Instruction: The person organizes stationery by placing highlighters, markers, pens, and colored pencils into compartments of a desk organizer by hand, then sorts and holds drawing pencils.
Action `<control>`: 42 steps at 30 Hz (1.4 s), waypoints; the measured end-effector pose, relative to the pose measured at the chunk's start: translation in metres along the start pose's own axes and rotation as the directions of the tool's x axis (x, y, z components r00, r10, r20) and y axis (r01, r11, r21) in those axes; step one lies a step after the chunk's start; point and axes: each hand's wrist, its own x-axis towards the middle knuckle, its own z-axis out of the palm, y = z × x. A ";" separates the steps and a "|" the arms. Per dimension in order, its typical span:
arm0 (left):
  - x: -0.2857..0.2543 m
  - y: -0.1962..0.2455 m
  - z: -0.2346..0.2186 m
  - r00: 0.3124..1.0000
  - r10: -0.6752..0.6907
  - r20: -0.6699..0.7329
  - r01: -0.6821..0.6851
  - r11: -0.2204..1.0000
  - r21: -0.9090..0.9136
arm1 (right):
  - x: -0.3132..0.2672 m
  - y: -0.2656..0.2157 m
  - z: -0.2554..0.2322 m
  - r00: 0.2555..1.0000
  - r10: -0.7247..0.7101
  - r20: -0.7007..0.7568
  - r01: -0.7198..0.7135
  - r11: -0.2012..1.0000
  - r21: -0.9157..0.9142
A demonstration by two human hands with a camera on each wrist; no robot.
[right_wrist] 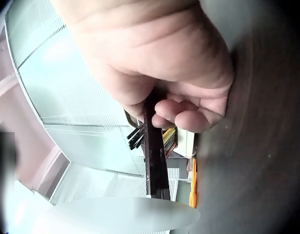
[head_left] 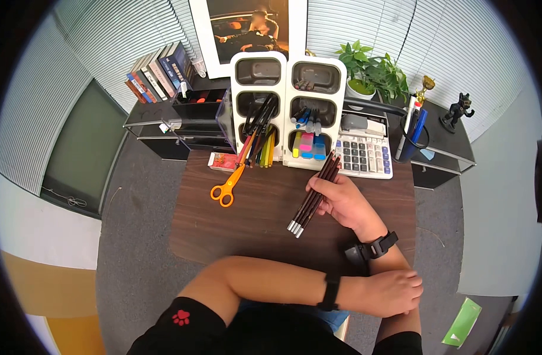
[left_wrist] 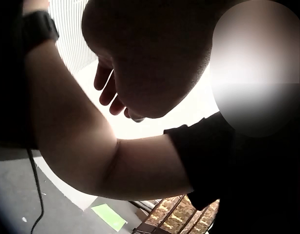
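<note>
My right hand (head_left: 345, 201) pinches a bundle of several dark pencils (head_left: 309, 207) over the wooden desk, silver ends toward me and tips toward the organizer. In the right wrist view, the bundle stands out between thumb and curled fingers (right_wrist: 189, 117). Across my body, my left hand (head_left: 392, 293) lies over the right forearm, its fingers loosely bent and holding nothing. Beyond the pencils is a white two-column organizer (head_left: 287, 112) with grey compartments. Its lower left holds coloured pencils (head_left: 268, 151) and orange-handled scissors (head_left: 225, 190); pens (head_left: 308, 118) and highlighters (head_left: 307, 145) occupy the right column.
To the right of the organizer are a white calculator (head_left: 365, 155) and a pen cup (head_left: 407, 148). A small red box (head_left: 223, 161) lies left of it. Behind stand books (head_left: 158, 74), a potted plant (head_left: 362, 89) and a framed picture (head_left: 198, 35).
</note>
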 end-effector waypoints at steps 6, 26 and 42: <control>0.008 -0.001 0.005 0.980 -0.050 0.193 0.069 0.994 -0.089 | 0.004 0.000 0.002 1.000 0.013 -0.021 -0.015 0.996 -0.086; 0.002 -0.017 -0.004 0.997 -0.006 0.083 0.005 1.000 0.014 | 0.001 -0.001 -0.003 0.996 0.049 0.072 -0.025 0.955 -0.295; 0.000 -0.017 -0.006 0.986 -0.154 0.065 0.154 0.988 -0.007 | -0.001 -0.003 0.003 0.995 0.048 0.084 -0.015 0.938 -0.347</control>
